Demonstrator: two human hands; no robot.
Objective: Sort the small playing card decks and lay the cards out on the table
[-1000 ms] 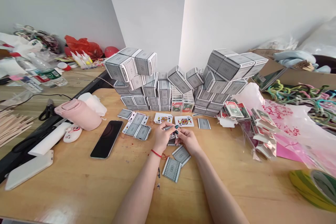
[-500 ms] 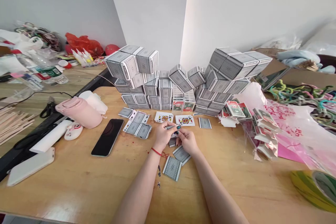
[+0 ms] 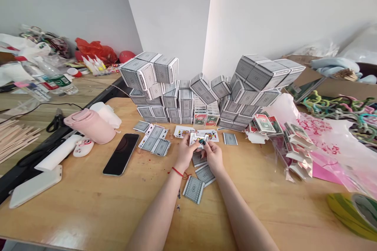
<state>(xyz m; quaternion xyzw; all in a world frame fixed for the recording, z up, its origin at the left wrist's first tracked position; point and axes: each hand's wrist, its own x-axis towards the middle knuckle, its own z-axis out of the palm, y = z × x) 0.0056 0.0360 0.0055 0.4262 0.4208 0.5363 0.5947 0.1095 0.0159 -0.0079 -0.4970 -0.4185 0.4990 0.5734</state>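
Note:
My left hand [image 3: 185, 152] and my right hand [image 3: 213, 153] meet at the middle of the wooden table [image 3: 88, 204]. Both pinch a small stack of playing cards [image 3: 196, 139], raised and tilted with a face towards me. Below the hands lie three small grey-backed card piles [image 3: 194, 189]. Two face-up court cards [image 3: 182, 131] lie just beyond the hands, with another grey-backed pile [image 3: 229, 138] to their right. A loose spread of cards [image 3: 153, 141] lies to the left.
A wall of stacked grey card boxes [image 3: 206, 90] stands behind. A black phone [image 3: 121, 153], a pink bottle [image 3: 90, 124] and white items lie left. Wrapped card packs [image 3: 291, 141], a pink plastic bag [image 3: 324, 141] and a tape roll [image 3: 353, 211] lie right.
Both hands have lifted the held cards slightly up and away, tilting them so a face shows. The view has shifted a little.

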